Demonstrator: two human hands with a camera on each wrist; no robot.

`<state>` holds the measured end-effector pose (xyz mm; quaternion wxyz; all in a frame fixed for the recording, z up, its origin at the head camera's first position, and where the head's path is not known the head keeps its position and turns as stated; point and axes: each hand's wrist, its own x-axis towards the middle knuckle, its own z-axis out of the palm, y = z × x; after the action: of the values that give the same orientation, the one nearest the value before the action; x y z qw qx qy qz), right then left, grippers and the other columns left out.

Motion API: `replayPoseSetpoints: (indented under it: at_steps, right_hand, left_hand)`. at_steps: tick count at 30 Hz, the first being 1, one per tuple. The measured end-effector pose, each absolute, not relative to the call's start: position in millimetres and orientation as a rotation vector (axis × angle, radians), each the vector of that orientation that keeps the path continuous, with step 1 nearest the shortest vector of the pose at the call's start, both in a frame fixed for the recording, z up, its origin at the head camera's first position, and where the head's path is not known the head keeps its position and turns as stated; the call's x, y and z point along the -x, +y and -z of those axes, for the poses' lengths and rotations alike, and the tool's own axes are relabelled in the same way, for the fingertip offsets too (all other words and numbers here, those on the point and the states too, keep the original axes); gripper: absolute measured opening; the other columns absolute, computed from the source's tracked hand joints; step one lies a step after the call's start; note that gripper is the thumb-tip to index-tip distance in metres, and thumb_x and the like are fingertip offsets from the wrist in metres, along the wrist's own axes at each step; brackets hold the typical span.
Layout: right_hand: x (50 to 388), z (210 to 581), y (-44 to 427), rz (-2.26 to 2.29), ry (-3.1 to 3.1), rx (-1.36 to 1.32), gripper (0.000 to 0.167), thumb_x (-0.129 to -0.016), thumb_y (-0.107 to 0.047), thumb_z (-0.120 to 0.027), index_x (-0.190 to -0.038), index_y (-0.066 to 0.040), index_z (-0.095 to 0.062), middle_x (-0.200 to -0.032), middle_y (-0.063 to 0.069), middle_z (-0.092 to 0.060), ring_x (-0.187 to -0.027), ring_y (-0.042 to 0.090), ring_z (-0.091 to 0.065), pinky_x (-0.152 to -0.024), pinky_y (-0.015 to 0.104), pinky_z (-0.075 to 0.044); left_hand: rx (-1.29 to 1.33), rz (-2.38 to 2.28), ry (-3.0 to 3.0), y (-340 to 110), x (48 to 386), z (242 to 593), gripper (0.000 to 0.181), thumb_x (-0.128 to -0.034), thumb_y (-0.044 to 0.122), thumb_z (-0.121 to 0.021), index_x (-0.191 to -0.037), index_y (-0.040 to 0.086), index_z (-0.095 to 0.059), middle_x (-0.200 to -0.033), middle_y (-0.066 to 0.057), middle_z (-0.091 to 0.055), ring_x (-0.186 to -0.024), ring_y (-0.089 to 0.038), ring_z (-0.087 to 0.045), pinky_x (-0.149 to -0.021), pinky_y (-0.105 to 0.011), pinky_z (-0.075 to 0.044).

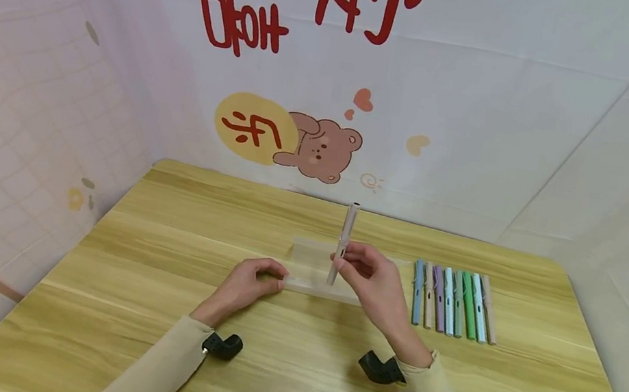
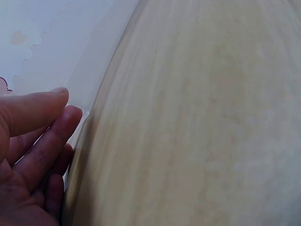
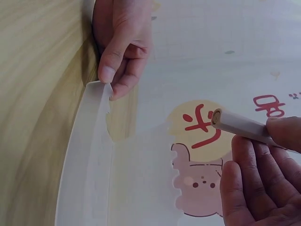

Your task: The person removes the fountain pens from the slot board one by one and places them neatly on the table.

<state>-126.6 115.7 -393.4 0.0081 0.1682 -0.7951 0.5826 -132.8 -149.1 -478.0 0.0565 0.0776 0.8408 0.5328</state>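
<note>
Between thumb and fingers, my right hand [image 1: 377, 286] pinches a pale capped pen [image 1: 349, 223]. The pen stands nearly upright over a clear plastic pen rack [image 1: 308, 286] in the head view. In the right wrist view its round end [image 3: 217, 117] points toward the rack side, apart from the notched edge [image 3: 109, 120]. My left hand [image 1: 250, 280] holds the left end of the rack, thumb and fingertips at its corner. Seen from the left wrist, the fingers [image 2: 61, 125] are bent beside the transparent panel.
Several capped pens lie in a row to the right of the rack, among them a blue pen [image 1: 417, 293], a purple pen [image 1: 438, 300] and a green pen [image 1: 469, 306]. A printed white cloth [image 1: 460, 109] hangs behind the wooden table [image 1: 174, 214].
</note>
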Motion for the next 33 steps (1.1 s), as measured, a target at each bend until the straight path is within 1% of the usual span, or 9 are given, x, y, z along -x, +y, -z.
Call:
replayPoseSetpoints:
  at_steps: [7, 13, 15, 20, 27, 33]
  right_hand:
    - [121, 389, 128, -1.845, -2.443, -0.513, 0.03, -0.1, -0.02, -0.072, -0.126, -0.005, -0.068, -0.112, 0.008, -0.075, -0.101, 0.019, -0.071, -0.089, 0.027, -0.057]
    - [117, 389, 140, -1.829, -2.457, -0.492, 0.029, -0.101, -0.02, -0.071, -0.126, -0.006, -0.068, -0.113, 0.008, -0.075, -0.102, 0.017, -0.071, -0.089, 0.024, -0.056]
    - [116, 388, 145, -1.807, -2.46, -0.484, 0.029, -0.101, -0.019, -0.071, -0.126, -0.004, -0.068, -0.113, 0.009, -0.075, -0.102, 0.016, -0.071, -0.089, 0.024, -0.056]
    - [111, 388, 158, -1.752, -2.476, -0.459, 0.029, -0.101, -0.017, -0.071, -0.124, -0.001, -0.067, -0.112, 0.011, -0.075, -0.1, 0.013, -0.071, -0.088, 0.021, -0.055]
    - [109, 388, 175, -1.706, -2.491, -0.424, 0.027, -0.1, -0.017, -0.071, -0.122, -0.002, -0.069, -0.112, 0.012, -0.076, -0.099, 0.01, -0.07, -0.086, 0.018, -0.055]
    - [106, 389, 187, -1.665, -2.474, -0.402, 0.027, -0.1, -0.014, -0.071, -0.122, 0.002, -0.068, -0.111, 0.014, -0.075, -0.099, 0.005, -0.069, -0.086, 0.015, -0.053]
  left_hand:
    - [-0.246, -1.607, 2.559, -150, 133, 478, 0.014, -0.094, 0.012, -0.077, -0.108, 0.012, -0.077, -0.107, 0.001, -0.074, -0.11, -0.023, -0.064, -0.102, -0.049, -0.046]
    - [-0.244, -1.607, 2.56, -151, 133, 479, 0.014, -0.0939, 0.012, -0.077, -0.108, 0.011, -0.076, -0.107, 0.0, -0.074, -0.11, -0.023, -0.064, -0.102, -0.049, -0.046]
    - [-0.244, -1.607, 2.558, -150, 133, 479, 0.015, -0.0938, 0.012, -0.077, -0.108, 0.011, -0.077, -0.107, 0.0, -0.074, -0.11, -0.023, -0.064, -0.102, -0.048, -0.046]
    - [-0.24, -1.593, 2.564, -150, 133, 479, 0.014, -0.0936, 0.013, -0.077, -0.107, 0.013, -0.077, -0.106, 0.002, -0.074, -0.108, -0.021, -0.064, -0.1, -0.047, -0.047]
    - [-0.238, -1.596, 2.571, -149, 133, 477, 0.014, -0.0929, 0.012, -0.078, -0.107, 0.012, -0.077, -0.106, 0.001, -0.074, -0.109, -0.022, -0.065, -0.101, -0.047, -0.047]
    - [-0.234, -1.601, 2.561, -148, 133, 477, 0.014, -0.0932, 0.012, -0.077, -0.108, 0.012, -0.077, -0.106, 0.001, -0.074, -0.109, -0.022, -0.065, -0.102, -0.047, -0.047]
